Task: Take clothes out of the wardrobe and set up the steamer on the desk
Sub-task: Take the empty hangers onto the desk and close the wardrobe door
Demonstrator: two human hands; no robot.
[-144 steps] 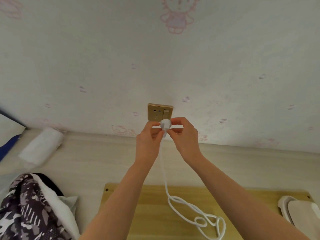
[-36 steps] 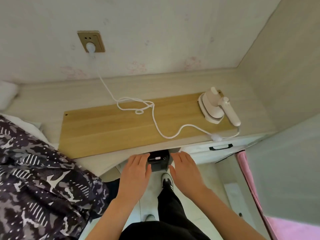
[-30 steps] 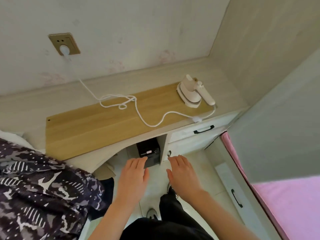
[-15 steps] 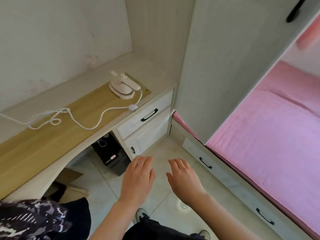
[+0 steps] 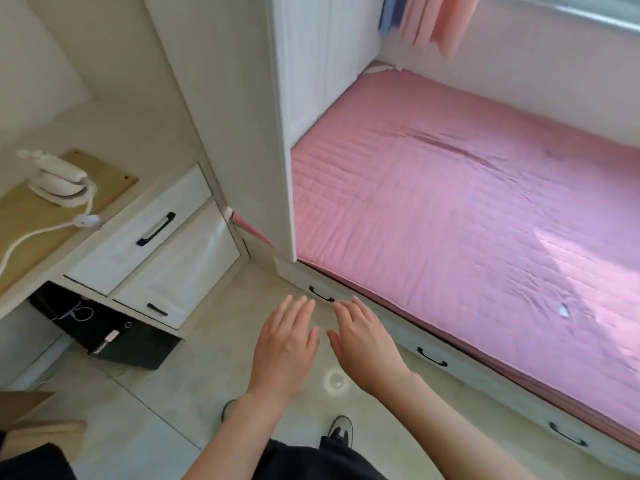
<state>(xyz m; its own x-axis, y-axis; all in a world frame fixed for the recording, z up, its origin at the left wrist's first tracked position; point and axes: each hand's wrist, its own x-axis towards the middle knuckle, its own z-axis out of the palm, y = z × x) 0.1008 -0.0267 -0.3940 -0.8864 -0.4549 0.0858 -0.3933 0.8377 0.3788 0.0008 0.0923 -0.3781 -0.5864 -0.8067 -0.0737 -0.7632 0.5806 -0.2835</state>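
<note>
The white handheld steamer [image 5: 57, 181] lies on the wooden board [image 5: 20, 216] on the desk at the far left, its white cord [image 5: 38, 233] trailing off the left edge. My left hand [image 5: 285, 344] and my right hand [image 5: 363, 344] hover side by side over the tiled floor, palms down, fingers straight, holding nothing. A tall white wardrobe [image 5: 304, 64] with closed doors stands at the top centre, beside the bed.
A pink mattress [image 5: 467, 202] fills the right side, on a base with drawers [image 5: 431, 358]. White desk drawers [image 5: 149, 233] and a black box [image 5: 104, 330] sit under the desk. Pink curtains [image 5: 436, 19] hang top right. My shoes [image 5: 341, 429] stand on the floor.
My view has swung right, from the wall socket and desk to the bed and wardrobe. Both hands let go of the plug, which went into the socket, and now hover with nothing in them.
</note>
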